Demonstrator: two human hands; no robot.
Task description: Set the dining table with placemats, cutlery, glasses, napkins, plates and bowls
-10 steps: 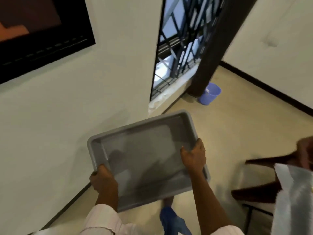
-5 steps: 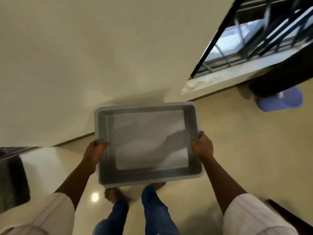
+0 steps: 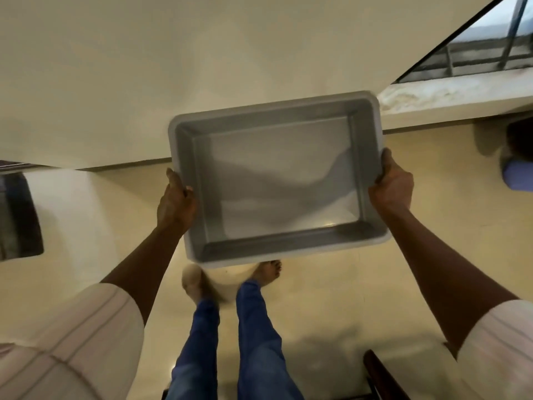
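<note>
I carry an empty grey plastic tray (image 3: 277, 180) level in front of me, above the floor. My left hand (image 3: 176, 202) grips its left rim, thumb on top and fingers underneath. Its right rim is held the same way by my right hand (image 3: 392, 186). Nothing lies inside the tray. No placemats, cutlery, glasses, napkins, plates or bowls are in view.
A cream wall (image 3: 144, 67) stands close ahead. A barred window (image 3: 490, 47) with a ledge is at the upper right, a purple bucket (image 3: 517, 176) below it. A dark object (image 3: 17, 215) sits at the left edge and dark wooden furniture (image 3: 380, 373) at the bottom right.
My view has swung left and downward toward the wall and floor. The tray has levelled out and stays in both hands. The bucket has slid toward the right edge.
</note>
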